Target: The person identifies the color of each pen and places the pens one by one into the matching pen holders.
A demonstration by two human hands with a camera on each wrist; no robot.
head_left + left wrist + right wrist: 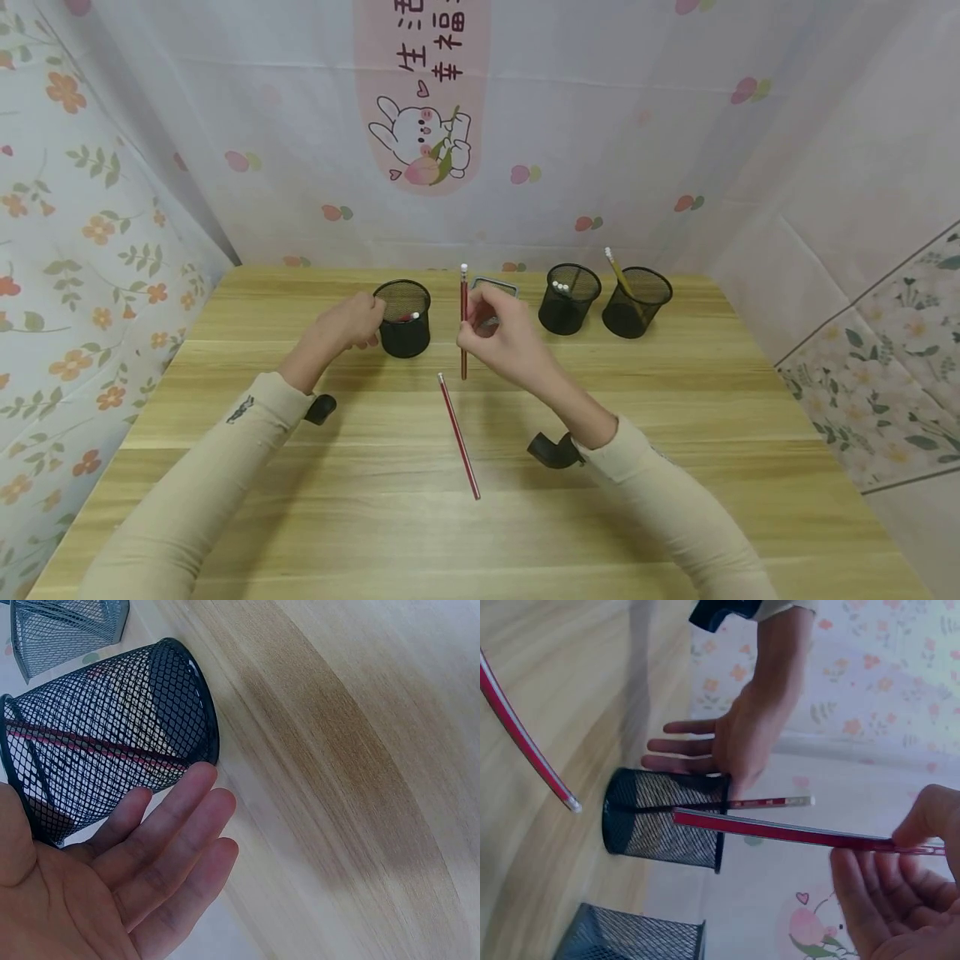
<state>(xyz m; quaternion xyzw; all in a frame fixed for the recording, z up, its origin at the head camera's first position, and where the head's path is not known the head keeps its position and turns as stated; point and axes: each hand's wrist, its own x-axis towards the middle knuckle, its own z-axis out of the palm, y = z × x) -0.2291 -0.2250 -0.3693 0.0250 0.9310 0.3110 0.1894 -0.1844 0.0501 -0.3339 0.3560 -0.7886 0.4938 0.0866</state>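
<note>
My right hand (506, 337) pinches a red pencil (463, 304) between thumb and fingers, upright with its white eraser on top. In the right wrist view this held pencil (780, 829) overlaps the round black mesh pen cup (671, 844). Beside that cup (405, 340) is my left hand (348, 323), its fingers loosely extended along the mesh in the left wrist view. Inside leans another red pencil (769, 802), its eraser end above the rim. A further red pencil (459, 437) lies on the table in front of the cup.
Two more black mesh cups stand to the right; one (566, 312) holds several white-tipped pencils, the other (633, 317) a yellow pencil (619, 273). A mesh holder (504, 287) stands behind my right hand. Curtains border the wooden table (375, 517) at the back and left.
</note>
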